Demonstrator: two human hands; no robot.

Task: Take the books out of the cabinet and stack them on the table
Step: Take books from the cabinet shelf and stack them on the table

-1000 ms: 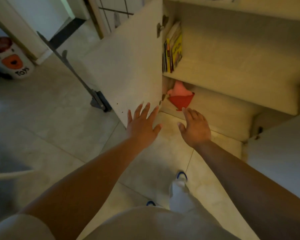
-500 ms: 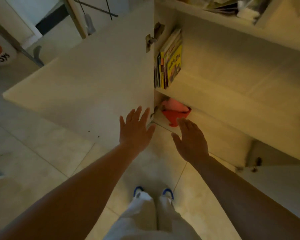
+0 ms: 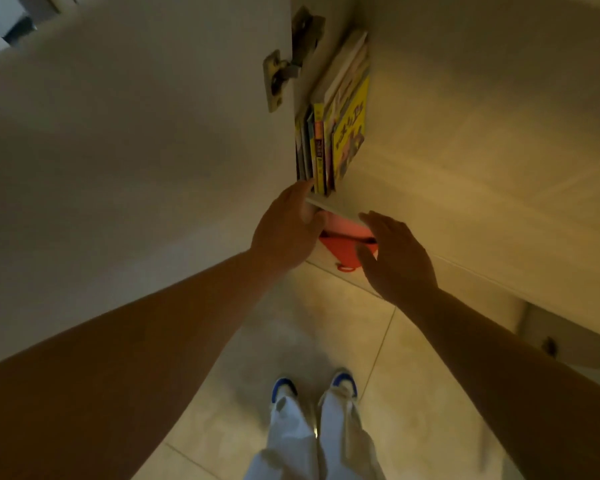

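Open cabinet [image 3: 465,109], books [image 3: 336,129] at twelve o'clock: thin, stiff, probably light; we would clasp their spines. Left hand [image 3: 288,230] fingers curl at the shelf edge [image 3: 333,209], right hand [image 3: 395,258] spread.

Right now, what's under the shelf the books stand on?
Under the shelf holding the books sits a red and pink item, partly covered by the left hand, the right hand and the shelf edge. The rest of that lower compartment is hidden.
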